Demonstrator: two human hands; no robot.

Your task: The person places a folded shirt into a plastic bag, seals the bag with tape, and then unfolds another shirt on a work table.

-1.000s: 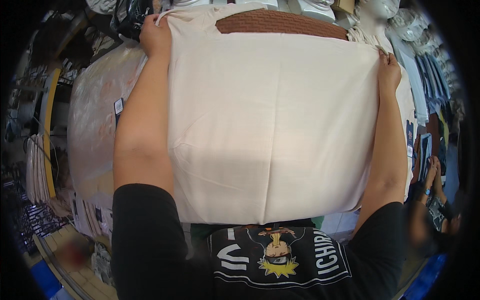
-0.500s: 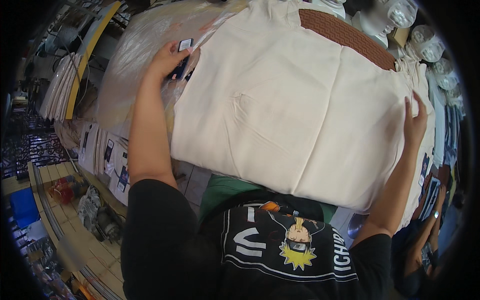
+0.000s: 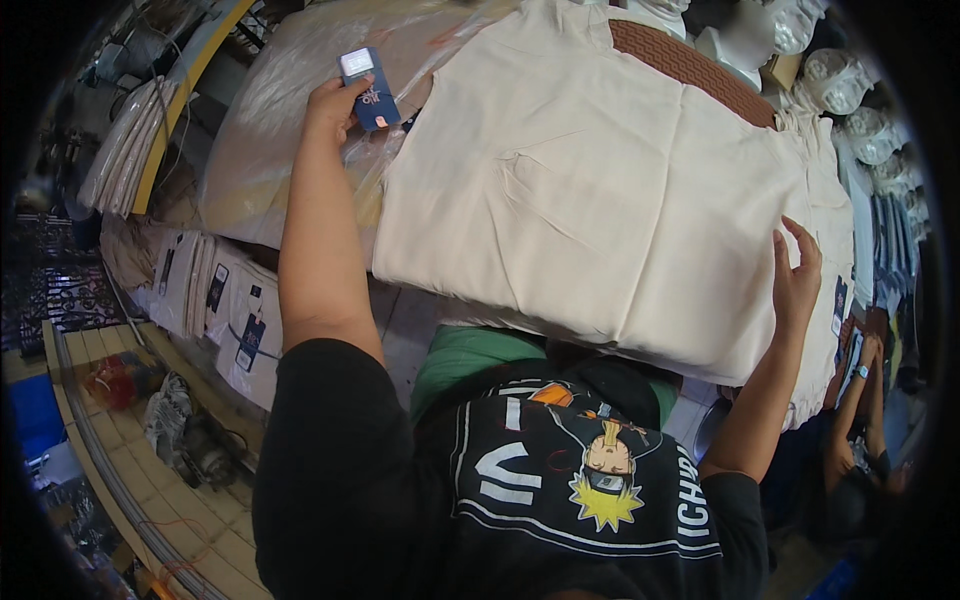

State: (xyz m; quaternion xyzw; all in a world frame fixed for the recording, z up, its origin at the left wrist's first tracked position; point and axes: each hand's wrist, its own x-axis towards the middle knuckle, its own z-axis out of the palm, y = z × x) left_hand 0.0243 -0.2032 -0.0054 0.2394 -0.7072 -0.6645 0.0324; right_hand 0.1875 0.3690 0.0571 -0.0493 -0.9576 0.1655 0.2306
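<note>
A wide piece of cream cloth (image 3: 560, 210), seemingly a garment, lies spread in front of me with a crease down it and a pucker left of the crease. Beyond its left edge, my left hand (image 3: 335, 108) pinches a dark blue hang tag (image 3: 378, 108) with a white label at its upper end. My right hand (image 3: 798, 275) is at the cloth's right side, fingers apart and holding nothing. Whether its fingertips touch the cloth I cannot tell.
Clear plastic sheeting (image 3: 270, 150) covers a pile at the left. Tagged folded garments (image 3: 235, 325) stand below it. A brown textured pad (image 3: 690, 72) shows behind the cloth. White plastic-wrapped bundles (image 3: 835, 80) line the upper right. Another person's arms (image 3: 860, 410) are at the far right.
The hang tag, partly hidden before, now shows almost whole in my left hand, away from the cloth. My right hand has shifted left and toward me.
</note>
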